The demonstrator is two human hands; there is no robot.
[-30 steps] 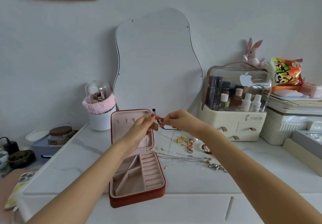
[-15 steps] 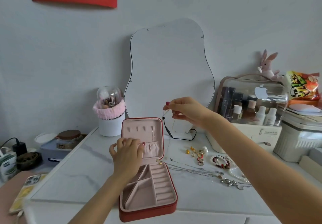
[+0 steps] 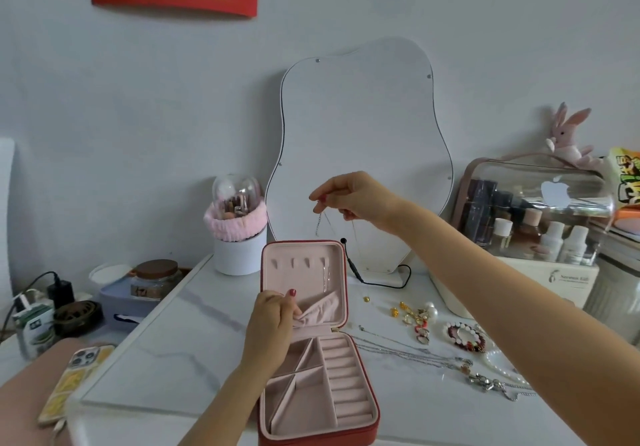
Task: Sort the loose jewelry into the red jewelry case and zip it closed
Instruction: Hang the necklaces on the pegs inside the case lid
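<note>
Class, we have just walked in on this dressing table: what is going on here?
A person is packing jewelry into an open red case. The right hand pinches a thin chain above the lid, while the left hand pulls the lid's pink pocket open. Rings, bracelets and more chains lie loose on the table. The case is unzipped.

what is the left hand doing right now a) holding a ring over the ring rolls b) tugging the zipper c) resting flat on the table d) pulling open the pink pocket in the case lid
d: the left hand pinches the pink elastic pocket in the upright lid of the red jewelry case, bunching its fabric toward itself.
</note>
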